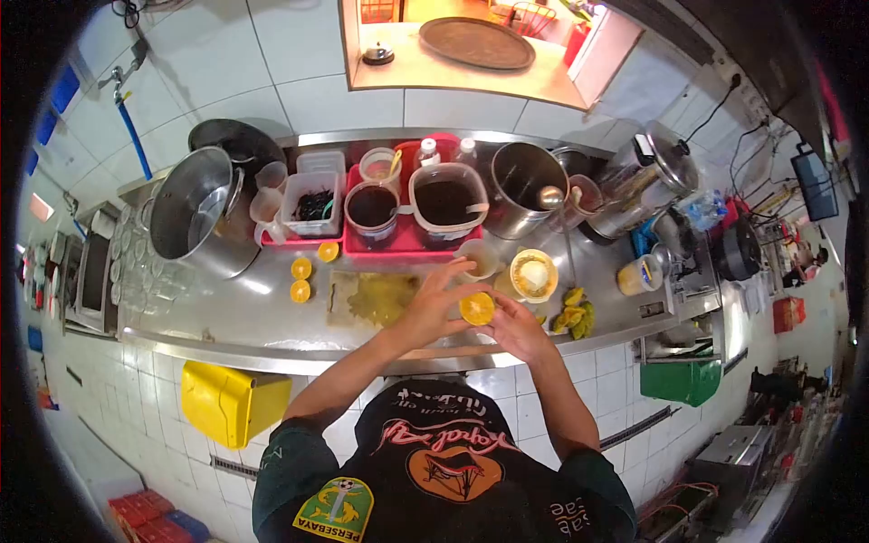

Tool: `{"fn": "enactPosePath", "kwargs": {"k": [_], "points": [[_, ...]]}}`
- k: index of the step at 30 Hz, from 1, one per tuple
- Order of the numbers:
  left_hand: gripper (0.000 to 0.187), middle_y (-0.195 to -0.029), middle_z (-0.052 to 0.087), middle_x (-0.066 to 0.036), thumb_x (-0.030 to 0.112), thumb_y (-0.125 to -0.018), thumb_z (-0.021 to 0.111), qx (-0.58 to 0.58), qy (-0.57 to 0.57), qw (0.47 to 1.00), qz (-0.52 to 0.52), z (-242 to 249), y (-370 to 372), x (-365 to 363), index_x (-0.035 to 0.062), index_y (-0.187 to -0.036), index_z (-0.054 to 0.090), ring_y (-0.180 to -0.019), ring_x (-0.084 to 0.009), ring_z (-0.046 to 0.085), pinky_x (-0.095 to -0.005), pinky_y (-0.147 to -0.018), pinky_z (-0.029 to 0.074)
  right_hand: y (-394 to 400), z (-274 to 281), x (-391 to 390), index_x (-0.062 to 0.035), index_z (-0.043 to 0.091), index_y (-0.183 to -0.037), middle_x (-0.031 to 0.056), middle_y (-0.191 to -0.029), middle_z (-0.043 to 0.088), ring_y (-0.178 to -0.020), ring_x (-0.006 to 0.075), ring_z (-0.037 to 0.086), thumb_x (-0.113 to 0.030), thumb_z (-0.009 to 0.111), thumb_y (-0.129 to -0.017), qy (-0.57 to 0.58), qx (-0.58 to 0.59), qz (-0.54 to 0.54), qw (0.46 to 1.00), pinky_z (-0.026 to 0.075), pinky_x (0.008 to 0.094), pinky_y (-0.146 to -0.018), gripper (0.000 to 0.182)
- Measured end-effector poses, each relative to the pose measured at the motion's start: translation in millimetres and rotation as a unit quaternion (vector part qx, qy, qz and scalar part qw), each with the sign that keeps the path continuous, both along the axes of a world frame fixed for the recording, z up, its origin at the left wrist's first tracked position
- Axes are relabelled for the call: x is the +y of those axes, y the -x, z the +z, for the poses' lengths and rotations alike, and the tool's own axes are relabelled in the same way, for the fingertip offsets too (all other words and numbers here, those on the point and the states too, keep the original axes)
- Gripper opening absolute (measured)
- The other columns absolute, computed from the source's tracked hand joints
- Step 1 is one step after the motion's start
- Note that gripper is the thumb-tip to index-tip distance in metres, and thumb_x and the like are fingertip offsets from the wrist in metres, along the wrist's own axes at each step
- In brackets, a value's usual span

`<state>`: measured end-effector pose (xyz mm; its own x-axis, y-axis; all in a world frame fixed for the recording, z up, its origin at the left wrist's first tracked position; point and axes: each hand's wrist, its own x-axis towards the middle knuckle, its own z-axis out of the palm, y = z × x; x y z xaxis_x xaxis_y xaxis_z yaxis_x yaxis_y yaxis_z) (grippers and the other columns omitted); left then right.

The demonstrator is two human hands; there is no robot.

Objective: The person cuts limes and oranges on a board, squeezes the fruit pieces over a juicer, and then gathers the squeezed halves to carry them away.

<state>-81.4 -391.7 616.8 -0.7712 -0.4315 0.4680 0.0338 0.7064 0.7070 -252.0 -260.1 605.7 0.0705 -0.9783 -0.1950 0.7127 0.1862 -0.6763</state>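
Note:
An orange half (477, 309), cut face showing, is held between both hands over the counter's front edge. My left hand (425, 312) has thumb and fingers around its left side, with one finger raised towards a plastic cup (479, 259). On the other side, the fingers of my right hand (520, 331) close against the same half. A citrus juicer (534, 275) with a pale cone stands just beyond my right hand. Squeezed-looking peels (573, 315) are heaped to its right. Left of my hands lies a wet, yellow-stained cutting board (367, 299), with an orange half (300, 290) and others near it.
Behind the board, a red tray (407, 258) bears tubs of dark liquid (448, 201). A large steel pot (201, 217) and several glasses (136, 271) are at left. A tall steel pot (529, 181) stands behind the juicer. Yellow (226, 403) and green bins (681, 383) sit below the counter.

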Motion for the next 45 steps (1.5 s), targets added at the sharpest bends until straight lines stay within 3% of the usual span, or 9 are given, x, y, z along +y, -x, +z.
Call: {"fn": "enactPosePath", "kwargs": {"k": [5, 7, 8, 10, 13, 16, 34, 38, 45], "points": [[0.079, -0.146, 0.036, -0.017, 0.022, -0.069, 0.081, -0.008, 0.028, 0.995, -0.093, 16, 52, 7, 0.0142, -0.140, 0.045, -0.135, -0.0359, 0.035, -0.0478, -0.111, 0.029, 44, 28, 19, -0.0004, 0.041, -0.137, 0.0086, -0.134, 0.049, -0.119, 0.0200, 0.052, -0.014, 0.071, -0.085, -0.016, 0.108, -0.091, 0.990, 0.047, 0.0377, -0.097, 0.063], [0.085, -0.147, 0.035, -0.018, 0.034, -0.071, 0.079, 0.004, -0.015, 0.996, -0.090, -3, 81, 7, 0.0106, -0.142, 0.039, -0.138, -0.0365, 0.030, -0.0500, -0.112, 0.026, 70, 43, 13, -0.0003, 0.049, -0.130, 0.0099, -0.126, 0.056, -0.116, 0.0228, 0.055, -0.012, 0.076, -0.078, -0.019, 0.432, -0.097, 0.896, 0.048, 0.0350, -0.092, 0.061], [0.093, -0.147, 0.034, -0.019, 0.045, -0.072, 0.077, 0.015, -0.058, 0.994, -0.086, -17, 96, 8, 0.0069, -0.145, 0.033, -0.140, -0.0371, 0.025, -0.0522, -0.113, 0.023, 81, 45, 9, -0.0003, 0.049, -0.130, 0.0099, -0.126, 0.056, -0.116, 0.0228, 0.055, -0.012, 0.076, -0.078, -0.020, 0.433, -0.099, 0.896, 0.048, 0.0350, -0.092, 0.061], [0.101, -0.147, 0.034, -0.020, 0.053, -0.070, 0.075, -0.066, -0.011, 0.997, -0.031, -34, 120, 12, 0.0027, -0.145, 0.030, -0.141, -0.0371, 0.022, -0.0544, -0.113, 0.021, 98, 42, 2, -0.0017, 0.056, -0.119, 0.0122, -0.111, 0.061, -0.104, 0.0288, 0.059, -0.010, 0.078, -0.071, 0.024, 0.767, -0.133, 0.627, 0.049, 0.0365, -0.084, 0.054], [0.112, -0.148, 0.032, -0.020, 0.063, -0.066, 0.073, -0.185, 0.056, 0.980, 0.045, -58, 145, 11, -0.0014, -0.145, 0.028, -0.144, -0.0366, 0.016, -0.0585, -0.112, 0.018, 103, 40, -10, -0.0032, 0.058, -0.109, 0.0140, -0.099, 0.060, -0.092, 0.0334, 0.060, -0.011, 0.079, -0.066, 0.000, 0.878, -0.059, 0.475, 0.049, 0.0409, -0.079, 0.048], [0.112, -0.150, 0.031, -0.018, 0.065, -0.064, 0.073, -0.234, 0.058, 0.968, 0.066, -60, 149, 11, -0.0007, -0.145, 0.030, -0.145, -0.0358, 0.013, -0.0616, -0.111, 0.016, 98, 30, -20, -0.0041, 0.059, -0.105, 0.0125, -0.094, 0.060, -0.092, 0.0327, 0.059, -0.012, 0.080, -0.066, -0.039, 0.901, -0.022, 0.432, 0.049, 0.0413, -0.077, 0.045], [0.109, -0.152, 0.031, -0.014, 0.060, -0.064, 0.076, -0.236, 0.027, 0.969, 0.070, -67, 150, 17, 0.0024, -0.145, 0.031, -0.145, -0.0343, 0.013, -0.0656, -0.109, 0.015, 118, -26, -64, -0.0057, 0.066, -0.070, 0.0161, -0.063, 0.065, -0.060, 0.0305, 0.067, -0.045, 0.053, -0.093, -0.099, 0.957, -0.069, 0.263, 0.053, 0.0389, -0.054, 0.047], [0.110, -0.152, 0.030, -0.014, 0.060, -0.063, 0.076, -0.238, 0.041, 0.968, 0.076, -72, 151, 18, 0.0022, -0.145, 0.030, -0.145, -0.0340, 0.012, -0.0664, -0.109, 0.015, 111, -5, -66, -0.0073, 0.067, -0.067, 0.0157, -0.059, 0.063, -0.061, 0.0322, 0.067, -0.043, 0.051, -0.094, -0.124, 0.953, -0.078, 0.265, 0.054, 0.0405, -0.056, 0.047], [0.110, -0.152, 0.031, -0.012, 0.063, -0.064, 0.074, -0.239, 0.033, 0.968, 0.074, -66, 150, 15, 0.0012, -0.144, 0.031, -0.145, -0.0335, 0.014, -0.0673, -0.108, 0.016, 111, 15, -51, -0.0043, 0.063, -0.103, 0.0177, -0.091, 0.065, -0.082, 0.0365, 0.065, -0.036, 0.058, -0.089, -0.109, 0.906, -0.055, 0.406, 0.052, 0.0448, -0.070, 0.035]]}}
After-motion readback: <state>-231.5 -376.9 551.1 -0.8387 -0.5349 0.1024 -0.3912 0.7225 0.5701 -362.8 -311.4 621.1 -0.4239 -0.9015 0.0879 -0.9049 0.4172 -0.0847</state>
